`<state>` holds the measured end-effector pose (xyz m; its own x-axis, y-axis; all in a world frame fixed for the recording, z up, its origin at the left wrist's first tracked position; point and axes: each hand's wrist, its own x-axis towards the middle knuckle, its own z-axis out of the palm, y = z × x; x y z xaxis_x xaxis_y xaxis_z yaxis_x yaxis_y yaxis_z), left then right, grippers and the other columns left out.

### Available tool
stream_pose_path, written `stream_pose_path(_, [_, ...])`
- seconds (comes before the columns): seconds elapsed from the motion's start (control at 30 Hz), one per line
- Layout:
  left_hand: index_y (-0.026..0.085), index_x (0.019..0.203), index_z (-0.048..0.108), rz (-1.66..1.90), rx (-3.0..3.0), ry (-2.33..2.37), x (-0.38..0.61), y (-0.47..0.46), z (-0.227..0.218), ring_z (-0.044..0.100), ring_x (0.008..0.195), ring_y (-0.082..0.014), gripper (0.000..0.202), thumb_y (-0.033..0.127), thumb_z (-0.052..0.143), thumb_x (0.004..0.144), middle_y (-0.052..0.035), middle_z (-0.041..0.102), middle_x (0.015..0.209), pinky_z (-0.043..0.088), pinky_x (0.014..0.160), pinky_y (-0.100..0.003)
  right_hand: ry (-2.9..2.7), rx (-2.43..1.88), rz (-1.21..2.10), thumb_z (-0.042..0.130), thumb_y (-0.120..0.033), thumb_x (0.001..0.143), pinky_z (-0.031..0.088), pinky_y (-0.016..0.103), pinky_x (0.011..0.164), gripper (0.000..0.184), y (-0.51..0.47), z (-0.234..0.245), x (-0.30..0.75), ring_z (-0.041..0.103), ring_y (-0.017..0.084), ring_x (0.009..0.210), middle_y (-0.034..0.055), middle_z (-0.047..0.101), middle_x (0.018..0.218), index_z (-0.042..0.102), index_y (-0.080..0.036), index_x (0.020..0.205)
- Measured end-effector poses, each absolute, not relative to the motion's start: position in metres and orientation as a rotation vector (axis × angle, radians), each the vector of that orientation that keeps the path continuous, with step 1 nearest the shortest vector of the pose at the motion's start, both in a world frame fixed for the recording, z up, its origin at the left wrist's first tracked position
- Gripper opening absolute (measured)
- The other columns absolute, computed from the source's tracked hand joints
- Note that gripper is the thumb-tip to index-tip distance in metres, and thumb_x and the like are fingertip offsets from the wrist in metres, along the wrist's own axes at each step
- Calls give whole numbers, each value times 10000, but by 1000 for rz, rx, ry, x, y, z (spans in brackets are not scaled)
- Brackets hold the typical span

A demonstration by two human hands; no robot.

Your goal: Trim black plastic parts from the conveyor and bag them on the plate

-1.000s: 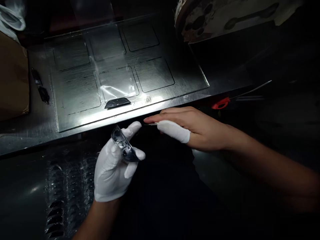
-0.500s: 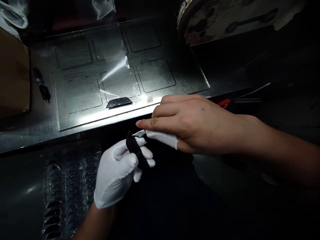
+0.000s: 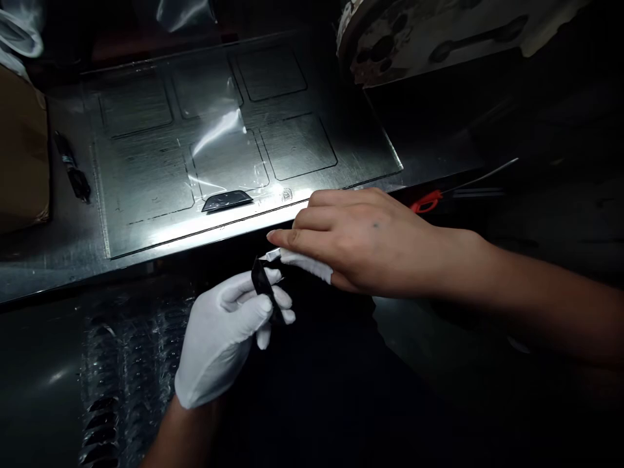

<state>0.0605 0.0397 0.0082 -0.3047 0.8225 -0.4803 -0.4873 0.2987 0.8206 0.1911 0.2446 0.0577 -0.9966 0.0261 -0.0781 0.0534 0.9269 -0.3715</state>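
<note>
Black part (image 3: 263,283) sits pinched in the fingers (image 3: 252,314) of my left hand (image 3: 212,344), off the bench (image 3: 58,268)'s near edge; my right hand (image 3: 358,237) pinches a silvery tool (image 3: 271,255).

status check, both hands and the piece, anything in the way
Left hand gloved, gripping black part. Right hand holding small tool at part's upper end, contact unclear. Second black piece on metal plate, apart from both hands; no obstruction visible.

Right hand (image 3: 358,235) pinching (apparently).
</note>
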Motion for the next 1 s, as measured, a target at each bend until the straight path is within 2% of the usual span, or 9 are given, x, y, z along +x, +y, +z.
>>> stream_pose_path(0.1, [182, 1140, 755, 1353, 302, 1237, 58, 40, 6, 698, 720, -170, 268, 338, 752, 923, -80, 723, 888, 450, 458, -155, 3113, 19, -532, 485, -138, 970, 458, 370, 779, 333, 244, 50, 197, 622, 259, 997, 119, 739, 1088, 671, -138, 1247])
stream_pose_path(0.2, [179, 1167, 745, 1375, 248, 1179, 57, 39, 4, 701, 714, -165, 292, 354, 741, 933, -89, 728, 900, 449, 450, -146, 3172, 99, -698, 520, -149, 957, 480, 353, 822, 350, 244, 45, 203, 654, 231, 985, 95, 748, 1123, 634, -150, 1287])
stream_pose_path(0.33, [194, 1162, 749, 1464, 225, 1224, 60, 38, 2, 707, 719, -170, 301, 371, 759, 919, -116, 751, 1013, 448, 440, -158, 3058, 135, -847, 561, -98, 890, 471, 300, 754, 386, 242, 49, 204, 682, 205, 924, 61, 758, 1102, 652, -177, 1256])
stream_pose_path(0.47, [196, 1212, 739, 1498, 291, 1320, 63, 39, 4, 559, 539, -83, 362, 414, 754, 923, -114, 766, 1001, 471, 509, -211, 2946, 151, -811, 580, -86, 842, 449, 297, 711, 330, 237, 58, 198, 681, 215, 857, 70, 764, 1010, 698, -167, 1139])
stream_pose_path(0.6, [214, 1233, 739, 1501, 312, 1369, 65, 40, 6, 582, 611, -123, 384, 421, 762, 911, -117, 755, 1015, 448, 506, -226, 2910, 135, -768, 565, -86, 847, 435, 314, 692, 293, 234, 61, 190, 671, 221, 824, 92, 757, 978, 700, -132, 1103])
stream_pose_path(0.7, [210, 1233, 741, 1499, 326, 1403, 65, 39, 6, 561, 598, -109, 376, 413, 756, 917, -112, 752, 1002, 436, 503, -219, 2905, 134, -751, 547, -119, 893, 422, 315, 688, 259, 232, 60, 187, 661, 217, 820, 99, 752, 971, 698, -125, 1103])
stream_pose_path(0.87, [200, 1222, 744, 1495, 324, 1408, 65, 40, 5, 615, 632, -123, 360, 398, 753, 921, -122, 760, 1006, 441, 509, -209, 2872, 130, -693, 536, -84, 894, 391, 302, 684, 282, 231, 63, 186, 641, 199, 802, 83, 746, 944, 696, -135, 1121])
stream_pose_path(1.0, [208, 1208, 752, 1514, 295, 1406, 66, 41, 4, 626, 651, -125, 340, 367, 771, 909, -133, 757, 1080, 445, 500, -207, 2865, 126, -663, 557, -103, 905, 362, 296, 657, 258, 230, 63, 187, 635, 192, 771, 71, 746, 942, 693, -150, 1119])
